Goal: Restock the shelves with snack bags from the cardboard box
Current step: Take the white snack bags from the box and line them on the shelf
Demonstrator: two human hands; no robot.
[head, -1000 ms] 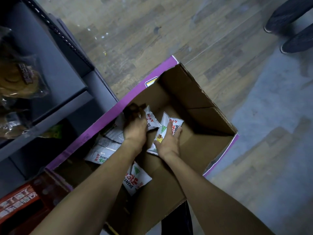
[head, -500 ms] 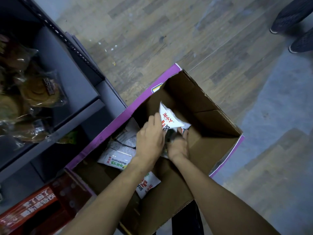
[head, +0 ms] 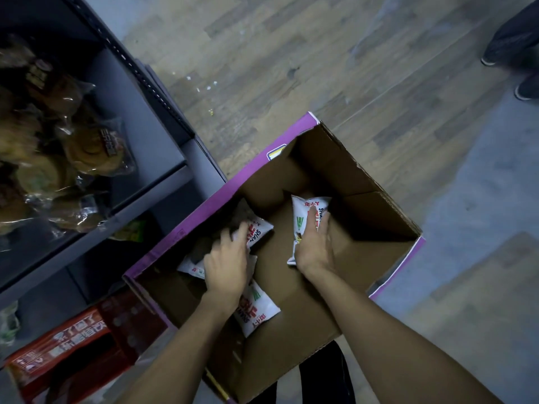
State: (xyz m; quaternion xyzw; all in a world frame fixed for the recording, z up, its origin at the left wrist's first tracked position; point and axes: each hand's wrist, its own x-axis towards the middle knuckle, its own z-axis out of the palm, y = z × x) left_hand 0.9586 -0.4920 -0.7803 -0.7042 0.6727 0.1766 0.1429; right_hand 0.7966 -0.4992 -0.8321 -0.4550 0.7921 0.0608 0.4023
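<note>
The gray metal shelves (head: 151,158) are standing along the left, and the open cardboard box (head: 344,170) is sitting on the floor just beside them, its purple outer face running close to the lower shelf edge and its brown flaps standing up on the far and right sides. White snack bags with red and green print are lying inside it, gathered toward the left half. One snack bag (head: 306,211) is tilting upward near the middle, and the right hand (head: 315,246) is grasping its lower part with the fingers curled over the front. The left hand (head: 227,263) is reaching lower, released, with its fingers stretched out and touching a second bag (head: 259,228); a third bag (head: 256,310) is lying under that wrist. Around the box, the wood-look floor (head: 320,68) is spreading out above and to the right. A red carton (head: 73,339) is sitting at the lower left, touching the box's near corner. Clear-wrapped buns (head: 93,147) are crowding the upper shelf. Dark shoes (head: 525,88) are showing at the upper right edge, well apart from the box. The right half of the box bottom is lying bare, and the shelf's front lip is hanging over the gap between shelf and box.
</note>
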